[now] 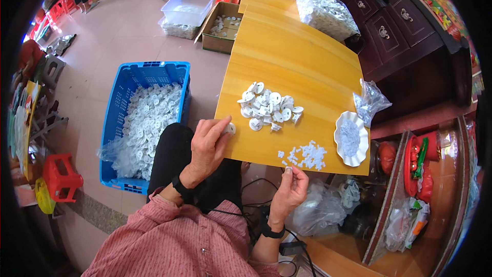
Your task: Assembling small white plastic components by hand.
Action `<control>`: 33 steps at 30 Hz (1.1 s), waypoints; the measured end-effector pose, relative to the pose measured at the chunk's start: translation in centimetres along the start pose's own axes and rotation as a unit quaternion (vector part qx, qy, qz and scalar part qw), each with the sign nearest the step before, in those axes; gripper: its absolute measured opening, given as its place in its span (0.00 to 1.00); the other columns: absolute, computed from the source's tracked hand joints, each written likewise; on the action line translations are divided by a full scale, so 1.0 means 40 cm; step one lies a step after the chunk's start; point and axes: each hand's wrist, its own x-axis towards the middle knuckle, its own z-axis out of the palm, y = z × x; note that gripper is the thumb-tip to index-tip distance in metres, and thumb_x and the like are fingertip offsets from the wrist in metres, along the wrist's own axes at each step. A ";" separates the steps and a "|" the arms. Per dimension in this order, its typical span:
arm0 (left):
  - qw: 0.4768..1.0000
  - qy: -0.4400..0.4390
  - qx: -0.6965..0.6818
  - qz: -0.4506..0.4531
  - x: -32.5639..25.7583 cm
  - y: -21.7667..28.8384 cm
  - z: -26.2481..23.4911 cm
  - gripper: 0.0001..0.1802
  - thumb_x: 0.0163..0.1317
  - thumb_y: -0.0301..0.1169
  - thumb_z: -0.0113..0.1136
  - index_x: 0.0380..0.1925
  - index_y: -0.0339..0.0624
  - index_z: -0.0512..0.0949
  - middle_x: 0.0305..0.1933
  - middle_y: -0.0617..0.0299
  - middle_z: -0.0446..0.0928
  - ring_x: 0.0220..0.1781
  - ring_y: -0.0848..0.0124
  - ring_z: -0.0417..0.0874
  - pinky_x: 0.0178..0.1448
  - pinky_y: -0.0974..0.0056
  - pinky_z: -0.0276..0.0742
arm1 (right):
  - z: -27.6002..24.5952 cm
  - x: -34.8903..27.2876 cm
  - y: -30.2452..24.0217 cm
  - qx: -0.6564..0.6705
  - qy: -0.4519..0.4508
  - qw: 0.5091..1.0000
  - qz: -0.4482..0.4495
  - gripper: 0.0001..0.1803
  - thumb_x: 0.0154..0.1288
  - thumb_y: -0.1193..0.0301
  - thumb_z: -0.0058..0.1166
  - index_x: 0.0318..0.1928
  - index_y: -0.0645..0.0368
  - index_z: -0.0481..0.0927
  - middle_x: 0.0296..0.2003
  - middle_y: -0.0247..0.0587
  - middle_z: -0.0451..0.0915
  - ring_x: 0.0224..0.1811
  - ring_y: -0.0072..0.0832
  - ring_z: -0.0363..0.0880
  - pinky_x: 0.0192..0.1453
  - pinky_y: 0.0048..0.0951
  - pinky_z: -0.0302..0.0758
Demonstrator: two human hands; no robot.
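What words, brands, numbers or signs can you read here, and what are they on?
No text can be read.
White part in the left hand: too small to tell any marking.
Pile of white parts on the table: too small.
Colourful packet at right: too blurred.
Colourful picture at upper right: no words legible.

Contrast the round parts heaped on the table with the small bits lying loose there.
The round parts are clearly larger; the small bits are tiny.
The round parts have disc-shaped heads; the small bits look like slivers.
The round parts overlap in a raised heap; the small bits spread flatter, nearer the person.
Both are whitish and loose on the table.
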 end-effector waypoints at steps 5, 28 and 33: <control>0.946 -0.061 -0.260 -0.185 -0.027 0.034 -0.049 0.19 0.67 0.22 0.65 0.58 0.35 0.79 0.48 0.62 0.82 0.48 0.75 0.80 0.54 0.67 0.79 | 0.030 -0.031 -0.084 0.152 -0.065 0.980 0.115 0.05 0.71 0.78 0.58 0.44 0.65 0.79 0.39 0.40 0.84 0.38 0.21 0.81 0.46 0.20 0.77; 0.550 -0.146 -0.731 -0.376 -0.090 0.035 -0.069 0.16 0.74 0.29 0.58 0.58 0.35 0.78 0.52 0.58 0.81 0.50 0.71 0.83 0.54 0.66 0.84 | 0.115 -0.110 -0.147 0.050 -0.209 0.976 -0.023 0.02 0.69 0.83 0.54 0.40 0.70 0.78 0.52 0.45 0.73 0.51 0.27 0.76 0.60 0.30 0.75; 0.559 -0.141 -0.723 -0.381 -0.095 0.044 -0.071 0.16 0.73 0.30 0.59 0.57 0.35 0.78 0.52 0.57 0.81 0.49 0.70 0.82 0.54 0.64 0.82 | 0.120 -0.114 -0.151 0.037 -0.211 0.976 -0.027 0.02 0.70 0.82 0.54 0.40 0.70 0.78 0.52 0.45 0.73 0.50 0.27 0.77 0.57 0.29 0.77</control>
